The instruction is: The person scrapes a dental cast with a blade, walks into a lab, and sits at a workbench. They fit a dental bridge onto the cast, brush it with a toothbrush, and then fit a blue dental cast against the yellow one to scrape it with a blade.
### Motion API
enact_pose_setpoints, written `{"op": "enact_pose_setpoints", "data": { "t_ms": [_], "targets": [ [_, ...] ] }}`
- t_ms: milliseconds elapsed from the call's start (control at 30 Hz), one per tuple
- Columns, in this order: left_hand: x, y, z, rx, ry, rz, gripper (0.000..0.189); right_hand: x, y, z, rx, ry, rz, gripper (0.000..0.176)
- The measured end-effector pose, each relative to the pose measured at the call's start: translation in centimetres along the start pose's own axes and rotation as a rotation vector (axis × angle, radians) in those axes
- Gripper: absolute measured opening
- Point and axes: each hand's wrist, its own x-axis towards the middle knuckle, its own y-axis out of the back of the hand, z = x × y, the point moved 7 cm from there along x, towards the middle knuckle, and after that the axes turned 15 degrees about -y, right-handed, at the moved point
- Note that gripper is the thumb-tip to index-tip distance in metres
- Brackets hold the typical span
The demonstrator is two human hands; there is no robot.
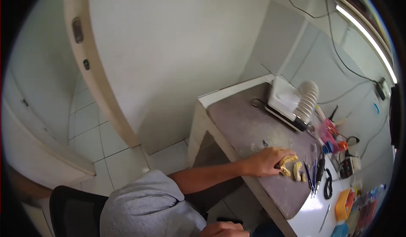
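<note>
At the desk (237, 118), the left hand (270, 161) grips a cast (289, 158), arm (211, 177) stretched out; the right hand (225, 228) sits low at the view's edge, its grip unclear.

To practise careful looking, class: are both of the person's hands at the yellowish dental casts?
No: only the left hand is at the dental casts; the right hand shows at the picture's bottom edge, away.

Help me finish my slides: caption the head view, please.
Left hand gripping a yellowish horseshoe-shaped piece at a workbench, slim tools lying nearby.
</note>
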Motion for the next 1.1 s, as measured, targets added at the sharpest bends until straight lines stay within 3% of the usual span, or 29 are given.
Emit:
{"op": "enact_pose_setpoints", "data": {
  "t_ms": [167,233,300,367,433,467,533,567,633,700,767,800,900,967,1033,1100],
  "targets": [
    [0.0,0.0,-1.8,-0.195,0.092,0.080,0.058,4.7,-1.9,2.8,0.423,-0.077,-0.354,0.026],
    [-0.1,-0.2,-2.2,-0.182,-0.002,0.137,0.053,5.8,-2.2,3.5,0.560,-0.111,-0.445,0.029],
    [-0.2,0.3,-1.7,-0.277,0.035,0.131,0.052,6.7,-2.1,3.1,0.627,-0.160,-0.410,0.032],
    [-0.2,0.2,-1.6,-0.186,0.031,0.113,0.050,7.6,-2.0,1.5,0.507,-0.415,-0.091,0.021],
    [-0.2,0.0,-1.7,-0.104,0.026,0.108,0.051,7.8,-2.3,-0.7,0.546,-0.081,-0.033,0.017],
    [-0.5,-0.4,-1.6,-0.135,0.031,0.107,0.051,7.8,-3.6,-0.8,0.542,-0.095,-0.005,0.017],
    [-0.8,-0.1,-1.5,0.026,0.079,0.084,0.056,7.2,-3.2,-2.5,0.769,0.249,0.288,0.026],
    [-0.9,-0.1,-1.3,0.022,0.062,0.083,0.056,6.4,-1.9,-2.7,0.752,0.256,0.286,0.026],
    [-1.9,0.7,-0.4,0.124,0.017,0.227,0.064,4.1,1.1,-2.9,0.111,0.063,0.266,0.035],
    [-3.1,1.6,0.3,0.155,0.076,0.215,0.068,2.3,3.1,-2.7,-0.041,0.024,0.472,0.028],
    [-4.4,6.0,3.0,0.226,-0.084,0.356,0.065,-0.6,5.4,-2.6,-0.180,-0.034,0.591,0.023],
    [-5.6,8.7,4.3,0.294,-0.127,0.396,0.059,-2.0,6.4,-2.9,-0.371,-0.038,0.755,0.024],
    [-12.1,17.5,6.4,0.713,-0.187,0.589,0.053,-4.9,9.8,-3.6,-0.806,-0.062,1.153,0.034],
    [-17.5,24.4,6.8,1.010,-0.175,0.789,0.051,-5.8,12.1,-4.0,-0.892,-0.112,1.306,0.039],
    [-22.8,31.2,7.4,1.270,-0.147,1.004,0.057,-5.2,13.5,-4.7,-1.055,-0.087,1.199,0.038],
    [-28.5,37.5,8.1,1.518,0.039,1.142,0.065,-5.8,15.3,-4.4,-1.099,-0.168,1.264,0.037]
  ]
}}
